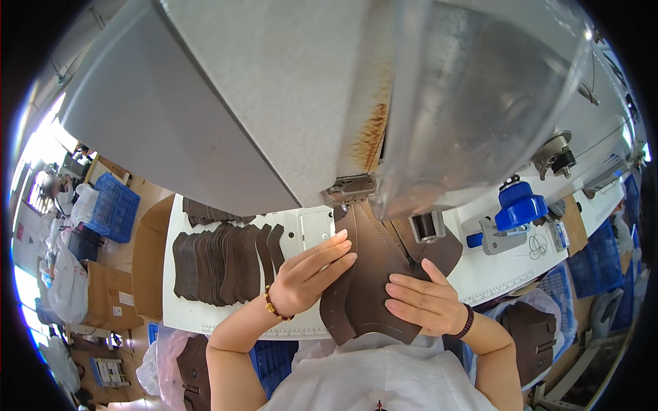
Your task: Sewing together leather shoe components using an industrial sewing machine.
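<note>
Brown, leather-like panels (370,298) lie under the head of a grey sewing machine (274,89), their lower ends reaching past the table's near edge. A line of stitching runs down them toward a small dark machine part (412,266). My left hand (312,272) rests along the left side of the panels, fingers stretched out and close together. On the right side, my right hand (428,301) lies flat on the brown material, its thumb apart from the fingers. Neither hand is wrapped round anything. The machine head hides the far end of the panels.
A row of curved brown pieces (219,264) stands left on the white table (497,277). At right are a blue machine part (517,205) and loose thread (538,246). A cardboard box (152,253) adjoins the table's left side; brown panels (528,335) sit in a lined crate lower right.
</note>
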`<state>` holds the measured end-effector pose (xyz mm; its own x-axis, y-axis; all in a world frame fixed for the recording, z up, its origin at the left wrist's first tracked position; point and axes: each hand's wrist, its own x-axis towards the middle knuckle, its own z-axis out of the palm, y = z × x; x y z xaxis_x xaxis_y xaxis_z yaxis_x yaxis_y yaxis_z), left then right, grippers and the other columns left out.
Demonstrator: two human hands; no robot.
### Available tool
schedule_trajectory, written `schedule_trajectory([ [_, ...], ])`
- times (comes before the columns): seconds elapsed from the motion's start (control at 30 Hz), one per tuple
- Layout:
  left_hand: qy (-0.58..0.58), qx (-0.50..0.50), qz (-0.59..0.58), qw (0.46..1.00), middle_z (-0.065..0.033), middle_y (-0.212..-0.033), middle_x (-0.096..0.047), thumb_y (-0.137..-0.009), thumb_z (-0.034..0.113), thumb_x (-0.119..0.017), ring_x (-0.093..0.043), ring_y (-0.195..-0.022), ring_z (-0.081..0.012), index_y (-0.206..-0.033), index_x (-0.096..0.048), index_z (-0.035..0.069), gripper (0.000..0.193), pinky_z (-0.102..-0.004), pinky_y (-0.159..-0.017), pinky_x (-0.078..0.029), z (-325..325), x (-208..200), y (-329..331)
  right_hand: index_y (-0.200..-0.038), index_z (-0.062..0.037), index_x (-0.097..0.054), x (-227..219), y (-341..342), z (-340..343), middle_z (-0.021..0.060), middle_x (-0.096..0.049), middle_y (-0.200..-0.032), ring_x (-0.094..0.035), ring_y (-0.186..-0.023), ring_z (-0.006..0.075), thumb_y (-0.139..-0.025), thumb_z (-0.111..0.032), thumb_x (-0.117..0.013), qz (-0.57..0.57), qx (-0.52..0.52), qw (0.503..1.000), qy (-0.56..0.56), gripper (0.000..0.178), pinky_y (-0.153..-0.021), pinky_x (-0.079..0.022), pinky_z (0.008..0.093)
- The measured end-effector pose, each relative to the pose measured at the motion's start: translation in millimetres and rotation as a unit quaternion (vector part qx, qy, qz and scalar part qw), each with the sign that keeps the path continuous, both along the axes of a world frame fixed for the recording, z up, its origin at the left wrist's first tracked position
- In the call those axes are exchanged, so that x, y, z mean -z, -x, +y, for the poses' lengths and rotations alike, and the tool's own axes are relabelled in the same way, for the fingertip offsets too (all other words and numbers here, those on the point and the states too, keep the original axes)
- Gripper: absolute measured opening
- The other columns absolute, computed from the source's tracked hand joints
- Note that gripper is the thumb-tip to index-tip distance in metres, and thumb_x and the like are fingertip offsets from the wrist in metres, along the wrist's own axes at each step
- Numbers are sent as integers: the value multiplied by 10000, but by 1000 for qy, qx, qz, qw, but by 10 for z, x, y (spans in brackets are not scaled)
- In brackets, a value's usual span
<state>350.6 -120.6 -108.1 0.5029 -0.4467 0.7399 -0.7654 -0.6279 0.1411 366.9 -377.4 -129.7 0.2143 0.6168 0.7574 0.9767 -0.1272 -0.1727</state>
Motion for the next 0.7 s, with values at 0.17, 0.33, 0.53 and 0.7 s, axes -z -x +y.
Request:
schedule_trajectory([
  [0.17, -66, -17, -89, 994, -138, -966, -684, -727, 16, -658, -679, -990, -270, -923, -696, -41, 208, -313, -773, -600, 10, -7, -29, -1040, -71, -701, 2, 14, 2, 104, -694, -1089, -657, -1069, 242, -822, -61, -646, 12, -2, 1000, -5, 225, -1112, -302, 491],
  [0.33, -102, -29, -144, 984, -108, -932, -695, -738, 33, -654, -685, -931, -229, -895, -699, -12, 170, -288, -745, -597, 9, -50, -60, -1063, -77, -690, -6, -3, 8, 100, -691, -1088, -658, -1060, 240, -833, -66, -632, -19, 4, 1000, 22, 237, -1102, -315, 487],
  [0.53, -129, -15, -146, 981, -89, -938, -698, -740, 53, -655, -685, -907, -201, -898, -698, 2, 172, -274, -747, -585, 66, -131, -68, -1119, -103, -666, -29, 42, 31, 87, -662, -1161, -617, -1133, 234, -860, -104, -604, -27, 19, 998, 49, 266, -1099, -301, 527],
  [0.7, -141, -2, -124, 982, -81, -939, -698, -753, 53, -640, -684, -905, -192, -902, -694, 12, 163, -273, -757, -574, 91, -161, -87, -1147, -155, -654, -8, 94, 60, 84, -593, -1276, -531, -1246, 234, -863, -133, -582, -15, 75, 993, 91, 294, -1087, -251, 623],
])
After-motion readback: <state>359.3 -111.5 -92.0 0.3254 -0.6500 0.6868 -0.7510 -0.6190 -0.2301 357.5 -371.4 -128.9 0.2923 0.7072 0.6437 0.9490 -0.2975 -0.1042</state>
